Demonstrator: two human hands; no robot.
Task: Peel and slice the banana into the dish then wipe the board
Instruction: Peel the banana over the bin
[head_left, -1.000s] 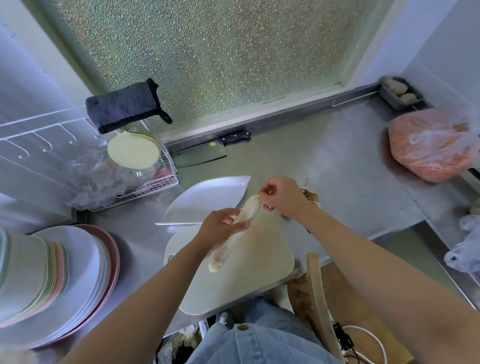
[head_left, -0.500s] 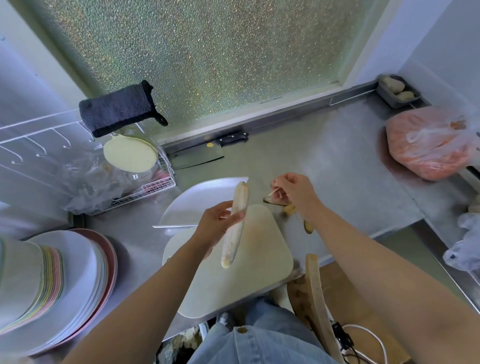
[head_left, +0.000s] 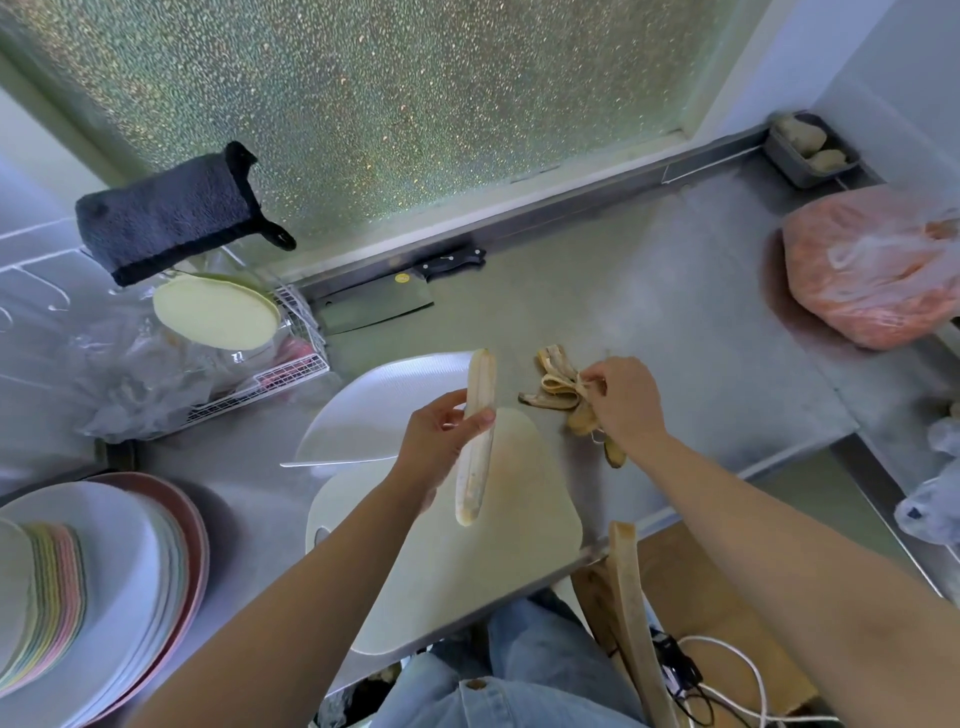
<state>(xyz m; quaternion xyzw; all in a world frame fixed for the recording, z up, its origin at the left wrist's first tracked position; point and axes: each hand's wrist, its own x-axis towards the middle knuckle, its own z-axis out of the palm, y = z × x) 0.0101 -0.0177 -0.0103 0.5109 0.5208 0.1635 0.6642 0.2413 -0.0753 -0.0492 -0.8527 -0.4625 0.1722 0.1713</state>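
Note:
My left hand (head_left: 441, 441) grips the peeled banana (head_left: 475, 436) around its middle and holds it nearly upright above the cream cutting board (head_left: 498, 545). The white leaf-shaped dish (head_left: 374, 415) lies just behind the board. To the right, my right hand (head_left: 621, 397) pinches the brown-spotted banana peel (head_left: 558, 392), which lies on the steel counter beside the board. A cleaver (head_left: 379, 306) with a black handle lies at the back by the window ledge. A dark grey cloth (head_left: 166, 215) hangs at the upper left.
A stack of plates (head_left: 93, 587) fills the lower left. A wire rack (head_left: 260, 379) with a pale round lid and plastic bags stands at left. A pink plastic bag (head_left: 878, 270) and a small tray (head_left: 810, 150) sit at the right. A wooden chair back (head_left: 631, 597) is below the counter edge.
The peel has come off the banana; my right hand has carried it right and lowered it onto the counter. My left hand has raised the bare banana more upright.

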